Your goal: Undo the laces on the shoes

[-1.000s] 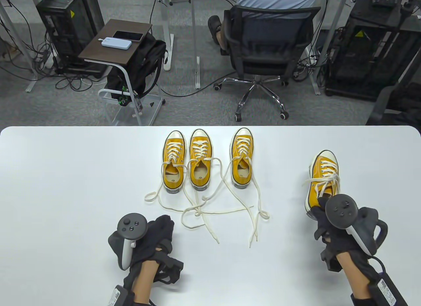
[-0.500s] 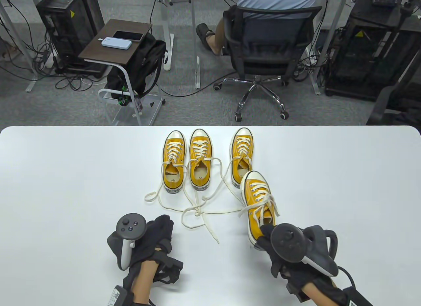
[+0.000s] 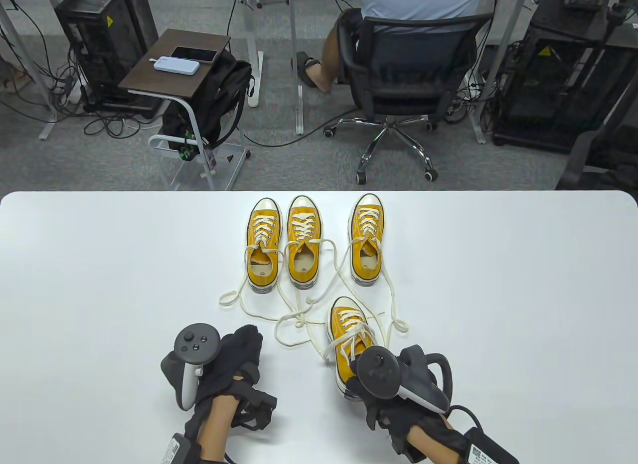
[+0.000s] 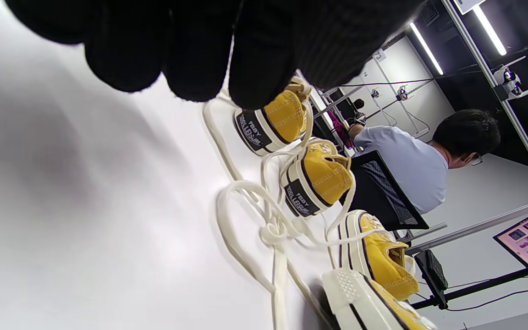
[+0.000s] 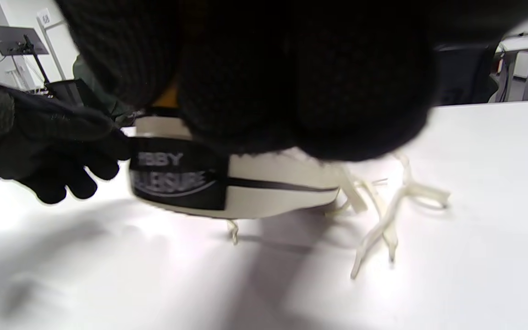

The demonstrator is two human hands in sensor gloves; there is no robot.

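Three yellow sneakers stand in a row at the table's far middle: left point(image 3: 263, 244), middle point(image 3: 303, 242), right point(image 3: 367, 239). Their loose white laces point(image 3: 294, 318) trail toward me in a tangle. My right hand point(image 3: 356, 384) grips the heel of a fourth yellow sneaker point(image 3: 344, 318), toe pointing away, with its lace bow point(image 3: 355, 338) still tied. In the right wrist view my fingers point(image 5: 300, 91) wrap over its heel point(image 5: 227, 183), low over the table. My left hand point(image 3: 244, 349) rests on the table left of it, holding nothing.
The white table point(image 3: 99, 264) has bare surface on both sides of the shoes. Beyond its far edge a person sits in an office chair point(image 3: 403, 75), with a small side table point(image 3: 174, 60) and computer racks around.
My right hand has carried the fourth sneaker from the table's right side leftward and toward me, down to the near middle over the loose lace ends. My left hand has stayed put.
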